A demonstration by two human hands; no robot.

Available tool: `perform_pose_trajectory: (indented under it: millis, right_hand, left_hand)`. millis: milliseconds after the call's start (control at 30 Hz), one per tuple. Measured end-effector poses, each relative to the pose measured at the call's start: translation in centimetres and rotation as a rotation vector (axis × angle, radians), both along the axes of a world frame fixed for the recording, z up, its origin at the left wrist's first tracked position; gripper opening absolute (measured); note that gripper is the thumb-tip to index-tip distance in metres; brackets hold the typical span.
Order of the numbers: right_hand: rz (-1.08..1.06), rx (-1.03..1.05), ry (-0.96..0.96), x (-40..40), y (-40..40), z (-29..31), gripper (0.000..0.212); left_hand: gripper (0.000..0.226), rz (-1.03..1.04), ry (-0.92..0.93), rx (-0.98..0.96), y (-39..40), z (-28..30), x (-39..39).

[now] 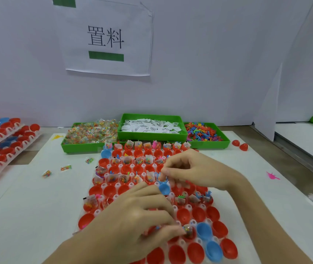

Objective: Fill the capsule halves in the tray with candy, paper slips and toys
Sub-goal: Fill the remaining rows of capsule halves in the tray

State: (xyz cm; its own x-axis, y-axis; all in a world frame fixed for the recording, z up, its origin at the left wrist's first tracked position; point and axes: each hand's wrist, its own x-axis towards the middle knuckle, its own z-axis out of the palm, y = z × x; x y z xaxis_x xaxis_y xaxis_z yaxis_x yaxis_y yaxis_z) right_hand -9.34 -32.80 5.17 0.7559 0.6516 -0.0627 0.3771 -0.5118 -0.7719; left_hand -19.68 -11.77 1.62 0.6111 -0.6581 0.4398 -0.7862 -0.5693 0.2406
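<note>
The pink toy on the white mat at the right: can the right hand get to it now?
Probably yes. The pink toy lies alone on the mat, nothing over it, and the right hand is just to its left, though its fingers seem busy.

Three green bins (pixel 152 137) sit at the back: one of candy packets (pixel 91 131), one of paper slips (pixel 150 125), one of plastic toys (pixel 202 132). Three loose candy bags (pixel 66 167) lie left of the tray, two red capsule halves (pixel 240 145) right of the bins, and one pink toy (pixel 272 176) on the mat.
</note>
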Motion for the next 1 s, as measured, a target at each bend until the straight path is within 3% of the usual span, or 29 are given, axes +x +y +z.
perform_pose_trajectory:
  millis: [167,300,400,500,767,1000]
  right_hand:
    - [-0.103,0.221,0.019,0.1,-0.1,-2.6,0.029]
    - [-0.186,0.31,0.006,0.5,-0.2,-2.8,0.031]
    - [-0.237,0.371,-0.011,0.7,-0.2,-2.8,0.033]
    - [-0.259,0.408,-0.025,0.8,-0.2,-2.9,0.035]
    - [-0.299,0.417,-0.03,1.2,-0.6,-3.3,0.035]
    - [-0.302,0.42,-0.036,1.3,-0.9,-3.4,0.034]
  left_hand:
    - [0.039,0.094,0.03,-0.347,2.0,0.3,2.6]
    - [0.028,0.433,-0.007,-0.457,5.4,-0.1,6.8]
    - [0.016,0.719,-0.062,-0.324,9.2,-0.8,11.2]
    - [0.021,0.866,-0.009,-0.128,13.1,-1.2,15.2]
    - [0.029,0.73,0.112,0.299,15.9,0.3,19.5]
    - [0.022,0.747,0.124,0.384,15.2,0.4,20.1]
